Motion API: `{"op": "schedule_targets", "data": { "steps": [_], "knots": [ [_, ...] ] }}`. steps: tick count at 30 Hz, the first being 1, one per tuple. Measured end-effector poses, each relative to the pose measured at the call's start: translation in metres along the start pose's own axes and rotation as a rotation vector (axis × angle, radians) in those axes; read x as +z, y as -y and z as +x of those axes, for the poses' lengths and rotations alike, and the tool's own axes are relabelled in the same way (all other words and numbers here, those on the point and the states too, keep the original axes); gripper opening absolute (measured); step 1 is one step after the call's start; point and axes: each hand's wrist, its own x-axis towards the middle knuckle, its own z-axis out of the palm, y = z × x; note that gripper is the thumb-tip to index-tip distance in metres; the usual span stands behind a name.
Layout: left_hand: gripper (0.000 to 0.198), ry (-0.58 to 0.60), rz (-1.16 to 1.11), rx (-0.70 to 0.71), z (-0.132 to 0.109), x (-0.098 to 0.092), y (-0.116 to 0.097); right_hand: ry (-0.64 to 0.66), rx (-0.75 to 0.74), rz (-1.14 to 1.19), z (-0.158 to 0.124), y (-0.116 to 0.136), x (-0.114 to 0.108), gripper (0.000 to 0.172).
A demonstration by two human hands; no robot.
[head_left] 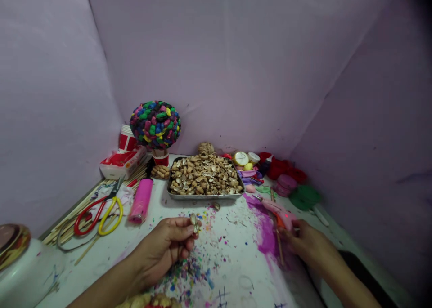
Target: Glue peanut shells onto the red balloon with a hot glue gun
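Between the thumb and fingers of my left hand (168, 245) is a peanut shell piece (193, 220), held over the paint-specked table. My right hand (303, 240) is closed around the handle of a pink glue gun (278, 210), whose nozzle points left towards the back of the table. A metal tray (205, 197) heaped with peanut shells (202, 175) stands in front of both hands. One loose shell (216, 206) lies just before the tray. At the bottom edge, a shell-covered piece (145, 301) is partly cut off by the frame.
A multicoloured ball (155, 124) on a red cup stands behind left. Scissors (97, 216), a pink roll (141, 201), sticks and a tissue pack (123, 164) lie left. Paint pots and a green lump (305, 197) sit at right. A white pot (23, 272) fills the lower left corner.
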Motion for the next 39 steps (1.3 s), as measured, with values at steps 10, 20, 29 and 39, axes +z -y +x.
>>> {"op": "schedule_targets", "data": {
  "steps": [10, 20, 29, 39],
  "knots": [
    [0.01, 0.022, -0.018, -0.034, -0.003, 0.002, -0.005, 0.135, 0.292, 0.543, -0.008, 0.001, -0.003, 0.015],
    [0.01, 0.094, -0.023, -0.126, -0.002, 0.001, 0.0, 0.328, 0.162, 1.067, -0.063, 0.075, -0.002, 0.029],
    [0.01, 0.192, 0.033, -0.159, -0.003, 0.002, 0.004, 0.495, 0.002, 1.091, -0.086, 0.148, 0.054, 0.029],
    [0.005, 0.106, -0.029, -0.051, -0.002, 0.003, 0.003, 0.361, -0.06, 0.958, -0.082, 0.136, 0.054, 0.028]
  ]
}}
